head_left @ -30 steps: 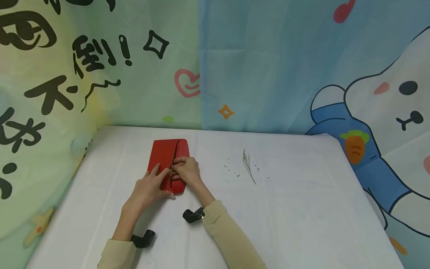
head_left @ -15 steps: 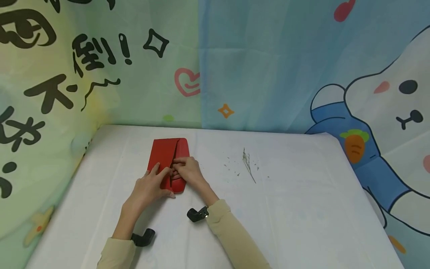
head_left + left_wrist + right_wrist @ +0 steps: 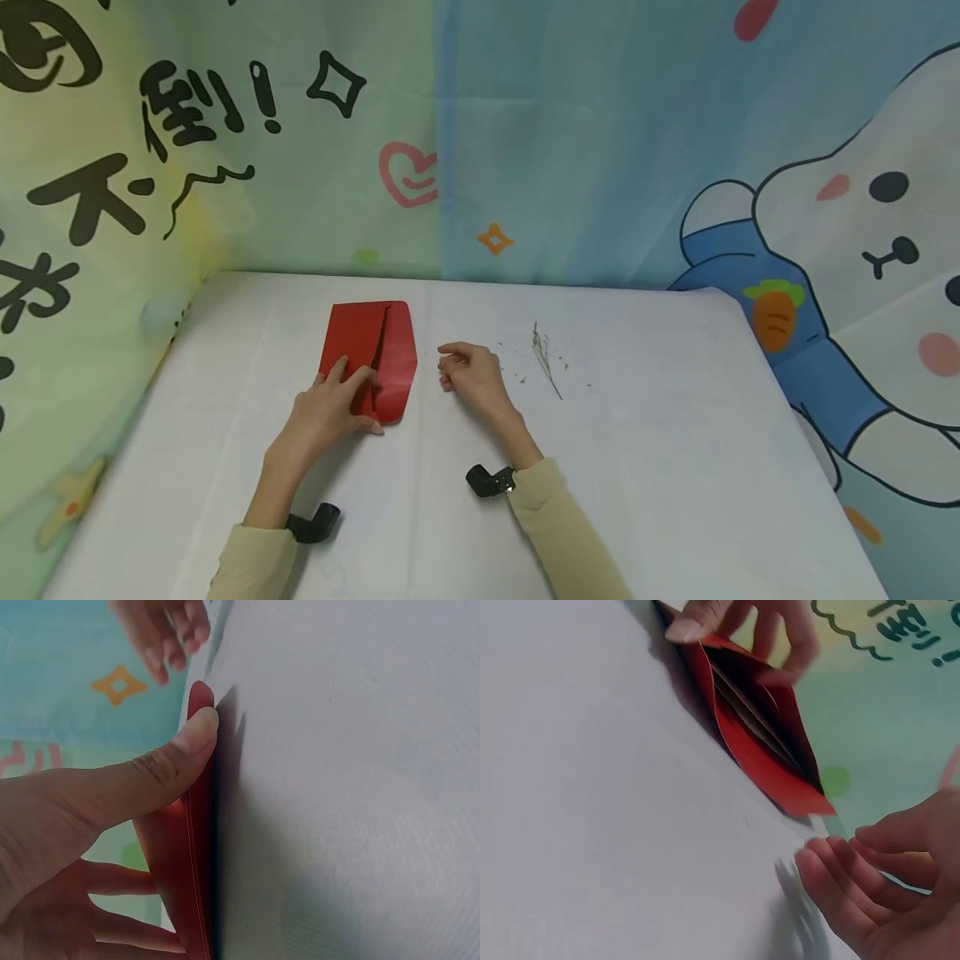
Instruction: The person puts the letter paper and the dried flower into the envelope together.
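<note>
A red envelope (image 3: 350,339) lies at the left of the white table, its flap (image 3: 396,362) turned out to the right. My left hand (image 3: 324,412) holds it, thumb at the near edge and fingers over the front. In the right wrist view the mouth of the envelope (image 3: 769,761) gapes, and pale edges of something flat (image 3: 750,712) show inside. My right hand (image 3: 476,379) is off the envelope, just right of it. Its fingers (image 3: 847,881) are loosely bent with nothing visible between them.
A thin dried sprig (image 3: 545,358) lies on the white table (image 3: 675,467) right of my right hand, with small crumbs scattered around it. Printed cloth (image 3: 562,167) hangs behind the table and at its left. Each wrist carries a black camera (image 3: 489,481).
My right hand has drawn out of the envelope's mouth and moved right. The left hand stays on the envelope. The whole head view has shifted slightly.
</note>
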Demonstrator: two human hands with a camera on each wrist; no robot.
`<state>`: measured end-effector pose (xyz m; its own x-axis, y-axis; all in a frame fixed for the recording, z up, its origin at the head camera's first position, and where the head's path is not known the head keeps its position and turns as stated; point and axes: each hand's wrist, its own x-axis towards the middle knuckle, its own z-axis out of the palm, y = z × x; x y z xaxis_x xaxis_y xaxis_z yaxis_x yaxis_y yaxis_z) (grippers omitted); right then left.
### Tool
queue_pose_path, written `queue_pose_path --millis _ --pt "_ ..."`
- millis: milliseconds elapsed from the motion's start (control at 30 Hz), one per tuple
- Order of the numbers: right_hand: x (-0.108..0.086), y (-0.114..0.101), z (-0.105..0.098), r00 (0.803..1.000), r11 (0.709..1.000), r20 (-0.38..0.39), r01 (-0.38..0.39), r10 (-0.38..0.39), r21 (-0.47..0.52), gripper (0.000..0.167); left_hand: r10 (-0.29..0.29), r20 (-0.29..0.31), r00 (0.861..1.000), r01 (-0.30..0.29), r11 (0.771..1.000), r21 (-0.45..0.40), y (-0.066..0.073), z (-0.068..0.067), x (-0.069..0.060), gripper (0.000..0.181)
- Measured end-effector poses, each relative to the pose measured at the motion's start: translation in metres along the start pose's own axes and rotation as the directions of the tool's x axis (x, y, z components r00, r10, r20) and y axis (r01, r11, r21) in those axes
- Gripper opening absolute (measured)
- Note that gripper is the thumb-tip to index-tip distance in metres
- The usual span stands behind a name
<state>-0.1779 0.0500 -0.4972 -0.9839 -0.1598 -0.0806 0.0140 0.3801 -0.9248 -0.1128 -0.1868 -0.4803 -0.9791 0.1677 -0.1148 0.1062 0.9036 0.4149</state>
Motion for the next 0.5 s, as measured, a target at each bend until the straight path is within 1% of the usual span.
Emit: queue_pose_path --millis 67,133,167,233,300,367,433,500 --pt "-0.006 0.004 -0.011 0.998 0.995 -0.056 0.029 -0.034 -0.093 0.025 0.005 0.004 1.000 -0.005 1.000 -0.006 0.000 0.001 0.000 0.073" --pt "-0.010 0.009 -0.023 0.989 0.980 -0.129 0.040 -0.066 -0.194 0.024 0.014 0.004 1.000 -0.014 1.000 -0.010 0.001 0.001 0.000 0.073" --pt "-0.013 0.010 -0.030 0.982 0.971 -0.170 0.035 -0.077 -0.237 0.024 0.017 0.004 1.000 -0.017 1.000 -0.011 0.002 0.002 0.000 0.073" --pt "-0.018 0.015 -0.042 0.960 0.950 -0.261 0.014 -0.100 -0.312 0.023 0.019 0.005 1.000 -0.019 1.000 -0.010 0.002 0.002 -0.001 0.073" --pt "-0.021 0.020 -0.054 0.933 0.935 -0.342 -0.019 -0.110 -0.353 0.022 0.023 0.002 1.000 -0.023 1.000 -0.005 0.003 0.001 -0.002 0.073" --pt "-0.025 0.023 -0.067 0.910 0.922 -0.401 -0.059 -0.108 -0.383 0.022 0.022 0.000 1.000 -0.022 1.000 -0.003 0.002 0.000 -0.003 0.073" --pt "-0.026 0.026 -0.078 0.895 0.909 -0.435 -0.094 -0.101 -0.406 0.023 0.019 -0.002 1.000 -0.019 1.000 -0.003 0.002 -0.001 -0.003 0.073" --pt "-0.028 0.029 -0.088 0.887 0.899 -0.455 -0.132 -0.082 -0.418 0.023 0.017 0.000 1.000 -0.017 1.000 -0.005 0.002 -0.001 -0.003 0.073"
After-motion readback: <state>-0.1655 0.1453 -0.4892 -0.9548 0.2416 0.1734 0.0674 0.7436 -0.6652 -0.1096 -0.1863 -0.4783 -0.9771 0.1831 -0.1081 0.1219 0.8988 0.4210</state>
